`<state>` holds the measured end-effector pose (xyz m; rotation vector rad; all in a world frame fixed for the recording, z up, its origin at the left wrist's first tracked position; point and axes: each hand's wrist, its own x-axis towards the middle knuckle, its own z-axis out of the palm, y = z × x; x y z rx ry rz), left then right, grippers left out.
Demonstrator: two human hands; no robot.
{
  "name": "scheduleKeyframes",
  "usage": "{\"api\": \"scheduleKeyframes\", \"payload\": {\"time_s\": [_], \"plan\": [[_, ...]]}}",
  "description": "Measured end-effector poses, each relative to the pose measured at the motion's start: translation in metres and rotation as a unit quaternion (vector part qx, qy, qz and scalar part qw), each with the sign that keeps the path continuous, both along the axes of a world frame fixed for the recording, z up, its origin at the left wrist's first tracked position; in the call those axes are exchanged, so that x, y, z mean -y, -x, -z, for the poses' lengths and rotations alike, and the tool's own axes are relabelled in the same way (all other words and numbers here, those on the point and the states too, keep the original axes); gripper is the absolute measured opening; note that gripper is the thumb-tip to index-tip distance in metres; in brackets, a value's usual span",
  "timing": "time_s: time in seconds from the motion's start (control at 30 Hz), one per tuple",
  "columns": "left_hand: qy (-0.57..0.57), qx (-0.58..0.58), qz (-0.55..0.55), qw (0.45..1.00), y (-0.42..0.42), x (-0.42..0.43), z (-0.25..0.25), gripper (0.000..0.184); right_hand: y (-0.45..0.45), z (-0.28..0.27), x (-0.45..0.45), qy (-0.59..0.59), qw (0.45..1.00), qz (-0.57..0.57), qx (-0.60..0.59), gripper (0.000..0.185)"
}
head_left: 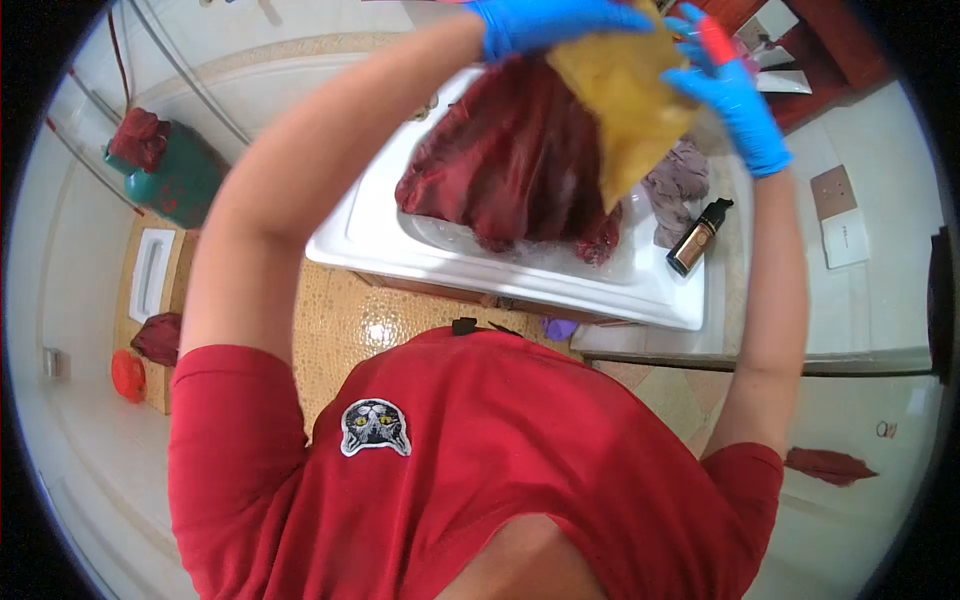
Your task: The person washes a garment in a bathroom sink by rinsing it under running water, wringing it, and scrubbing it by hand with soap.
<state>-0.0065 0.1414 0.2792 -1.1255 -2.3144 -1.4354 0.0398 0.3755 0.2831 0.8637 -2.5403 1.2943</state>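
Yellow cloth (638, 100), between fingers (690, 82), 2 gloved hands (550, 25) (732, 105)

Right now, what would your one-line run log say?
left hand: at yellow cloth | right hand: at its edge | dark-red cloth: in white basin | bottle: beside grey cloth

The blue-gloved left hand (550, 28) held a yellow cloth (635, 105) over dark red fabric (510, 150) in a white sink (365, 240); the right hand (735, 105) spread its fingers beside the yellow cloth.
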Motion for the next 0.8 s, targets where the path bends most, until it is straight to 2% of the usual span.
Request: {"api": "scheduleKeyframes", "payload": {"time_s": [0.03,0.07,0.1,0.17,0.23,0.3,0.33,0.37,0.43,0.47,0.6,0.7,0.73,0.8], "plan": [[-0.068,-0.066,0.068,0.993,0.001,-0.015,0.027,0.031,0.014,0.034,0.011,-0.034,0.992,-0.024,-0.118,0.073],[0.027,-0.051,0.031,0.998,-0.005,-0.019,0.051,0.049,0.001,0.052,0.034,-0.004,0.995,-0.043,-0.091,0.076],[0.024,0.062,0.012,0.998,-0.024,-0.023,0.060,0.047,0.010,0.084,0.045,0.056,0.998,-0.031,-0.017,0.077],[-0.033,0.098,-0.013,0.995,-0.041,-0.018,0.095,0.050,0.032,0.136,0.036,0.243,0.954,-0.040,0.168,0.054],[-0.199,0.176,-0.002,0.964,-0.038,-0.014,0.159,0.056,0.009,0.148,0.037,0.085,0.988,0.021,0.125,0.042],[-0.199,0.216,-0.066,0.953,-0.052,-0.006,0.205,0.062,-0.009,0.158,0.032,0.154,0.969,0.028,0.189,0.034],[-0.069,0.187,-0.051,0.979,-0.058,0.002,0.226,0.061,-0.016,0.161,0.029,0.182,0.957,0.030,0.223,0.030],[0.060,0.157,-0.036,0.985,-0.065,0.008,0.246,0.060,-0.022,0.155,0.026,0.185,0.955,0.031,0.231,0.030],[0.086,0.202,-0.022,0.975,-0.071,0.009,0.285,0.058,-0.031,0.134,0.020,0.195,0.950,0.037,0.243,0.030],[0.101,0.219,-0.011,0.970,-0.068,0.010,0.299,0.056,-0.032,0.130,0.018,0.181,0.959,0.072,0.207,0.028],[0.229,0.009,-0.046,0.972,-0.055,0.021,0.308,0.055,-0.035,0.097,0.000,0.163,0.978,0.068,0.110,0.025],[0.216,0.139,0.012,0.966,-0.040,0.033,0.327,0.058,-0.030,0.069,-0.008,0.191,0.975,0.094,0.055,0.027],[0.261,0.202,0.016,0.944,-0.039,0.035,0.321,0.057,-0.026,0.062,-0.013,0.186,0.976,0.112,0.038,0.026],[0.229,0.309,-0.024,0.923,-0.034,0.043,0.300,0.053,-0.015,0.050,-0.028,0.198,0.971,0.127,0.030,0.027]]}}
